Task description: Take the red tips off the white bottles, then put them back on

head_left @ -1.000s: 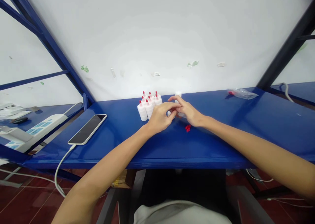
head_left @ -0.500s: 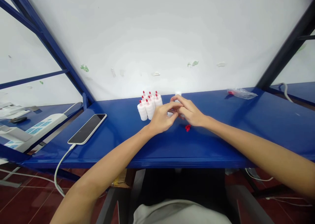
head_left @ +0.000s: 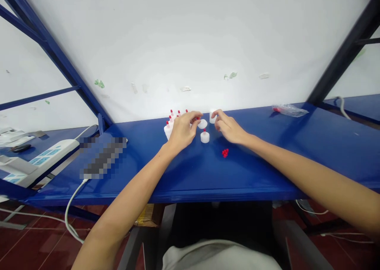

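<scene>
My left hand [head_left: 181, 130] is closed, pinching a small white bottle [head_left: 202, 123] that lies tilted with its round base toward me. Behind this hand stands a cluster of several white bottles with red caps [head_left: 170, 123], partly hidden by it. One short white bottle with a red cap [head_left: 204, 136] stands alone on the blue table [head_left: 267, 163] between my hands. My right hand [head_left: 230, 129] has its fingers loosely apart, the index fingertip at a white uncapped bottle [head_left: 212, 118] near the wall. A small heap of loose red caps [head_left: 225, 153] lies just in front of the right wrist.
A phone [head_left: 102, 159], blurred out, lies at the left on a white cable [head_left: 71, 206]. A power strip [head_left: 38, 159] sits on the neighbouring shelf. A clear plastic bag [head_left: 289, 110] lies far right by the wall. Blue frame posts [head_left: 59, 52] slant on both sides.
My hands were joined over one bottle and have come apart. A red-capped bottle now stands free between them. The left hand moved back-left with a bottle; the right reached toward the wall.
</scene>
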`<action>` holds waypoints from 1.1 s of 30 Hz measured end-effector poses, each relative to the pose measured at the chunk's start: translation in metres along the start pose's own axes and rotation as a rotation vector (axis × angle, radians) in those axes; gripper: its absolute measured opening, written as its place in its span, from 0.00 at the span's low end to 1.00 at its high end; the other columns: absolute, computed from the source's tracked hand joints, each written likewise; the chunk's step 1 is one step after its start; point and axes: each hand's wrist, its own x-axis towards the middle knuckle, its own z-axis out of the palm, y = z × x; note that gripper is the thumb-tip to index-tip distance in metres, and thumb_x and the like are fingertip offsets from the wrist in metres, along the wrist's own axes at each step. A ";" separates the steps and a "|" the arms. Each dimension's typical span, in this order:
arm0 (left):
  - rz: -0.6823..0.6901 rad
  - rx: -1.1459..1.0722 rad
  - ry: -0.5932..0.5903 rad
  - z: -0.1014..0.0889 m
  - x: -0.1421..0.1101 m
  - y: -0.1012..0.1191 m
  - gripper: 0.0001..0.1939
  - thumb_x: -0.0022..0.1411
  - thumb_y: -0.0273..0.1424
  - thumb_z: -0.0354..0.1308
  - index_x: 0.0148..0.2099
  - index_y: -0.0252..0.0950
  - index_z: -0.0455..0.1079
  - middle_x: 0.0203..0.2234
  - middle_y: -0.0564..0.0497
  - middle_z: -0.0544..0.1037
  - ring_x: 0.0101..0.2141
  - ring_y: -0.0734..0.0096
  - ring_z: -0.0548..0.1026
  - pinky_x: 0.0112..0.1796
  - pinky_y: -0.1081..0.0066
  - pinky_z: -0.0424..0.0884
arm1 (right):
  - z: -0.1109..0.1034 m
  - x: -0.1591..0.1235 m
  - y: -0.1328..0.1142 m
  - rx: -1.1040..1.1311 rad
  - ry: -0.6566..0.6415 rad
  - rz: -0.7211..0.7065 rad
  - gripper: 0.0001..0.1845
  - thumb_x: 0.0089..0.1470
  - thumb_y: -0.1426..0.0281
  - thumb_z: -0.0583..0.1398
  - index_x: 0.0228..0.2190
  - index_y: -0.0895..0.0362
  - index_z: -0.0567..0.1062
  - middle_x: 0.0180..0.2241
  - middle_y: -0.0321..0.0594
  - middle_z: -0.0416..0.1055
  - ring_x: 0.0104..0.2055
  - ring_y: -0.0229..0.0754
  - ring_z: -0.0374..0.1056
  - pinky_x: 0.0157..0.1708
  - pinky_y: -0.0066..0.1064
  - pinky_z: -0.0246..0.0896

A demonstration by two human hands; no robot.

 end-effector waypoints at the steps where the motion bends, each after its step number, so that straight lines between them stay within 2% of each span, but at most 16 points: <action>1: 0.018 0.017 -0.020 0.001 -0.001 0.000 0.10 0.63 0.23 0.56 0.45 0.36 0.74 0.38 0.49 0.81 0.35 0.71 0.78 0.43 0.68 0.73 | 0.001 0.001 0.004 -0.033 -0.018 0.003 0.12 0.55 0.72 0.46 0.41 0.53 0.65 0.25 0.33 0.65 0.28 0.43 0.63 0.33 0.34 0.57; 6: 0.098 0.101 -0.123 0.012 -0.007 -0.002 0.13 0.65 0.23 0.53 0.48 0.36 0.74 0.38 0.48 0.81 0.38 0.67 0.78 0.43 0.65 0.72 | 0.005 0.007 0.019 -0.159 -0.095 0.031 0.11 0.51 0.73 0.50 0.37 0.55 0.68 0.30 0.37 0.69 0.31 0.43 0.65 0.35 0.34 0.58; 9: 0.134 0.135 -0.196 0.017 -0.009 -0.006 0.15 0.65 0.22 0.51 0.50 0.36 0.73 0.40 0.47 0.81 0.40 0.65 0.77 0.44 0.63 0.72 | 0.007 0.009 0.024 -0.187 -0.090 0.079 0.10 0.50 0.72 0.53 0.36 0.56 0.70 0.36 0.42 0.72 0.37 0.44 0.67 0.40 0.34 0.60; 12: 0.143 0.123 -0.216 0.018 -0.011 -0.008 0.17 0.66 0.21 0.51 0.54 0.36 0.71 0.41 0.45 0.80 0.41 0.65 0.77 0.45 0.62 0.72 | 0.010 0.008 0.025 -0.233 -0.072 0.114 0.09 0.48 0.72 0.55 0.34 0.56 0.72 0.39 0.43 0.73 0.41 0.46 0.68 0.43 0.35 0.60; 15: 0.162 0.076 -0.162 0.017 -0.011 -0.006 0.18 0.66 0.21 0.52 0.55 0.36 0.70 0.43 0.45 0.78 0.42 0.67 0.77 0.45 0.64 0.72 | 0.011 0.005 0.023 -0.262 -0.082 0.108 0.09 0.49 0.73 0.54 0.33 0.56 0.72 0.36 0.42 0.73 0.38 0.45 0.68 0.41 0.34 0.60; 18: 0.218 0.014 -0.056 0.016 -0.011 -0.001 0.14 0.67 0.22 0.53 0.52 0.36 0.71 0.44 0.45 0.76 0.42 0.69 0.76 0.44 0.67 0.73 | 0.007 0.002 0.016 -0.227 -0.041 0.079 0.11 0.50 0.72 0.52 0.36 0.56 0.72 0.32 0.41 0.72 0.33 0.44 0.67 0.38 0.34 0.59; 21: 0.285 -0.013 0.039 0.015 -0.012 0.004 0.10 0.68 0.25 0.53 0.49 0.37 0.72 0.41 0.46 0.75 0.41 0.70 0.75 0.42 0.68 0.74 | 0.000 -0.001 0.000 -0.138 -0.008 -0.067 0.12 0.51 0.71 0.52 0.38 0.56 0.69 0.33 0.40 0.72 0.34 0.44 0.66 0.39 0.36 0.58; 23: 0.321 -0.007 0.083 0.015 -0.013 0.008 0.09 0.68 0.26 0.54 0.48 0.38 0.73 0.39 0.47 0.75 0.41 0.70 0.75 0.42 0.67 0.74 | -0.005 -0.004 -0.013 -0.037 -0.040 -0.146 0.12 0.51 0.71 0.51 0.39 0.55 0.67 0.34 0.39 0.71 0.35 0.44 0.65 0.40 0.36 0.58; 26: 0.376 -0.017 0.124 0.016 -0.015 0.012 0.09 0.68 0.25 0.54 0.48 0.38 0.72 0.40 0.47 0.75 0.41 0.70 0.75 0.42 0.67 0.74 | -0.007 -0.009 -0.029 0.178 -0.135 -0.141 0.12 0.53 0.70 0.49 0.41 0.54 0.63 0.31 0.36 0.68 0.32 0.43 0.62 0.36 0.36 0.58; 29: 0.449 -0.056 0.130 0.018 -0.017 0.013 0.10 0.67 0.24 0.54 0.49 0.39 0.71 0.41 0.47 0.75 0.42 0.71 0.75 0.41 0.68 0.75 | -0.003 -0.012 -0.033 0.351 -0.200 -0.129 0.12 0.56 0.68 0.47 0.43 0.52 0.60 0.29 0.34 0.65 0.29 0.41 0.59 0.32 0.34 0.57; 33: 0.515 -0.088 0.119 0.021 -0.017 0.014 0.11 0.67 0.22 0.54 0.49 0.38 0.70 0.41 0.47 0.75 0.42 0.72 0.75 0.40 0.69 0.76 | 0.000 -0.014 -0.032 0.400 -0.222 -0.139 0.12 0.59 0.64 0.48 0.44 0.53 0.59 0.29 0.32 0.62 0.27 0.37 0.55 0.29 0.31 0.54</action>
